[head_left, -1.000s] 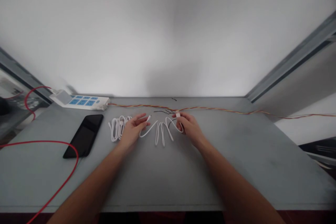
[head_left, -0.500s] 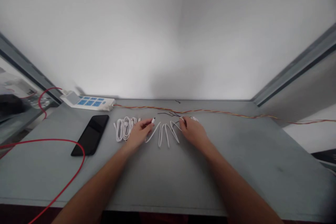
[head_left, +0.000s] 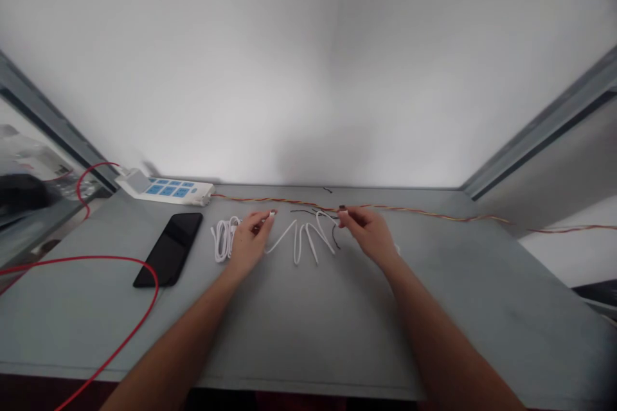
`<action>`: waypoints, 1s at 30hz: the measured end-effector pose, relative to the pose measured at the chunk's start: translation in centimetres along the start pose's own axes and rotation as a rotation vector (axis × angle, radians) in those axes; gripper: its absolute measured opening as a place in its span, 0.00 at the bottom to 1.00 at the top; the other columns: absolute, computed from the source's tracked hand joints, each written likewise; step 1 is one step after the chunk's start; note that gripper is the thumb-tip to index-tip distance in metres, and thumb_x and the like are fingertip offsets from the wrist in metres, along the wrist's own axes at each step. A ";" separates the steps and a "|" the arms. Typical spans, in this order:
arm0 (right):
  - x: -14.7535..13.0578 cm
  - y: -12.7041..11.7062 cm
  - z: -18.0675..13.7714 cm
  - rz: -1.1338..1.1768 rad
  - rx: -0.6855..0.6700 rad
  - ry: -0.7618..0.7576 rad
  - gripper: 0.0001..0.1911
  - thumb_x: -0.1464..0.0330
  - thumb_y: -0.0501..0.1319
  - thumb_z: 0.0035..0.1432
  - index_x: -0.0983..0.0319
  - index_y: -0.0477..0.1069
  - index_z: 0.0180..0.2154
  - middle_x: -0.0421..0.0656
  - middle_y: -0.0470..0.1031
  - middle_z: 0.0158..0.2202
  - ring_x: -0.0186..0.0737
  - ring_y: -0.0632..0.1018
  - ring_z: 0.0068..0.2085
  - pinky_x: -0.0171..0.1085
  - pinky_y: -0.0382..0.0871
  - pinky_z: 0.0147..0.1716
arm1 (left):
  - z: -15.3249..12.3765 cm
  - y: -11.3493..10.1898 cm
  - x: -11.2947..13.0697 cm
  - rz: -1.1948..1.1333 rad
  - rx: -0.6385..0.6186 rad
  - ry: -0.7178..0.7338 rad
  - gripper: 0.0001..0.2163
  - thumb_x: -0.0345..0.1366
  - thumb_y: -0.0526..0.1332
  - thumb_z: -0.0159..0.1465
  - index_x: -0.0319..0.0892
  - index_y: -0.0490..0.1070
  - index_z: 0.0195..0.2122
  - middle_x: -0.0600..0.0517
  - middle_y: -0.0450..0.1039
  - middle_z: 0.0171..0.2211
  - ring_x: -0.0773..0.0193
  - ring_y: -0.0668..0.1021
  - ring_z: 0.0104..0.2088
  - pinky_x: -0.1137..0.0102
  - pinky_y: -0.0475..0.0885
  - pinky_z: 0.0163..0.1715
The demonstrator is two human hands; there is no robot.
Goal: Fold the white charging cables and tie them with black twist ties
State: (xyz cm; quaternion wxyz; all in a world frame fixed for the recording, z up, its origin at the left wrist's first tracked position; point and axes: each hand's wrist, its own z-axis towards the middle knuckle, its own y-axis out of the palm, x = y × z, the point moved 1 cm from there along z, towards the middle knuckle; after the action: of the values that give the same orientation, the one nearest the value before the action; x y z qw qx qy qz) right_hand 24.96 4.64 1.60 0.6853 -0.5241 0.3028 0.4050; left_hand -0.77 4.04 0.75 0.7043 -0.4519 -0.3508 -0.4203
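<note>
A white cable (head_left: 303,239) lies in zigzag folds on the grey table (head_left: 308,327) between my hands. My left hand (head_left: 248,239) pinches the cable's small plug end near its fingertips. My right hand (head_left: 369,231) is closed in a pinch on a thin black wire (head_left: 334,236) that hangs down from its fingers, next to the cable's right end. A coiled white cable bundle (head_left: 222,237) rests just left of my left hand.
A black phone (head_left: 169,248) lies face up to the left. A white and blue power strip (head_left: 164,188) sits at the back left. A red cord (head_left: 116,295) loops over the left side. A twisted red-yellow wire (head_left: 424,213) runs along the back.
My right hand has let go of the white cable's plug, shifted right and lifted a thin black wire. My left hand has stayed on the cable's other end.
</note>
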 end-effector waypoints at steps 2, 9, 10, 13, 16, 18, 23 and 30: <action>-0.1 0.5 -0.2 0.097 -0.093 0.021 0.18 0.56 0.59 0.55 0.63 0.76 0.36 0.41 0.74 0.26 0.35 0.71 0.25 0.33 0.62 0.25 | -0.1 -0.1 0.3 0.007 -0.038 0.047 0.13 0.43 0.58 0.61 0.43 0.77 0.40 0.52 0.74 0.34 0.68 0.71 0.26 0.73 0.66 0.27; -0.3 1.0 -0.6 0.211 -0.273 0.091 0.17 0.57 0.64 0.50 0.63 0.78 0.37 0.39 0.72 0.22 0.31 0.67 0.20 0.32 0.62 0.20 | -0.8 0.2 0.8 0.032 -0.213 0.110 0.12 0.41 0.57 0.62 0.41 0.73 0.41 0.50 0.73 0.29 0.66 0.74 0.28 0.72 0.67 0.27; -0.3 1.0 -0.6 0.215 -0.292 0.089 0.17 0.57 0.64 0.50 0.63 0.78 0.37 0.40 0.73 0.23 0.31 0.68 0.20 0.32 0.63 0.19 | -0.8 0.3 0.9 0.046 -0.213 0.119 0.12 0.41 0.57 0.62 0.41 0.73 0.41 0.51 0.73 0.28 0.65 0.74 0.28 0.72 0.67 0.27; -0.3 1.1 -0.6 0.211 -0.342 0.083 0.15 0.59 0.65 0.48 0.62 0.79 0.35 0.42 0.76 0.28 0.31 0.69 0.21 0.32 0.66 0.21 | -0.9 0.3 0.8 0.059 -0.182 0.150 0.09 0.40 0.60 0.60 0.42 0.74 0.38 0.52 0.72 0.27 0.66 0.73 0.27 0.72 0.67 0.29; -0.4 1.1 -0.7 0.203 -0.386 0.077 0.13 0.61 0.65 0.48 0.61 0.79 0.35 0.42 0.77 0.29 0.33 0.72 0.24 0.32 0.68 0.22 | -0.9 0.3 0.8 0.064 -0.184 0.176 0.07 0.39 0.62 0.58 0.44 0.75 0.36 0.52 0.74 0.28 0.66 0.73 0.27 0.72 0.68 0.29; -0.5 1.0 -0.7 0.191 -0.414 0.067 0.11 0.62 0.65 0.49 0.61 0.79 0.34 0.42 0.77 0.28 0.34 0.73 0.26 0.32 0.68 0.24 | -0.9 0.2 1.0 0.079 -0.221 0.199 0.07 0.38 0.61 0.59 0.44 0.75 0.36 0.52 0.75 0.29 0.66 0.74 0.27 0.72 0.68 0.30; -0.9 1.0 -0.7 0.159 -0.431 0.023 0.09 0.63 0.65 0.48 0.59 0.79 0.33 0.41 0.79 0.29 0.36 0.75 0.28 0.34 0.69 0.28 | -1.0 0.2 1.5 0.074 -0.306 0.230 0.07 0.38 0.61 0.59 0.45 0.77 0.36 0.50 0.77 0.33 0.65 0.75 0.29 0.71 0.69 0.30; -0.5 1.4 -0.7 0.149 -0.420 -0.011 0.08 0.65 0.65 0.48 0.60 0.79 0.32 0.42 0.79 0.30 0.37 0.76 0.30 0.35 0.70 0.30 | -1.2 0.3 1.5 0.095 -0.337 0.264 0.07 0.37 0.60 0.60 0.45 0.77 0.36 0.49 0.78 0.35 0.65 0.76 0.29 0.71 0.70 0.32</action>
State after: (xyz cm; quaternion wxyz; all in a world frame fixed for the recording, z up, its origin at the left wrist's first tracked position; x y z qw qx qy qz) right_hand 23.53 4.02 1.19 0.5309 -0.6291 0.2459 0.5117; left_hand 0.26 2.57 1.57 0.6776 -0.5203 -0.1588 -0.4949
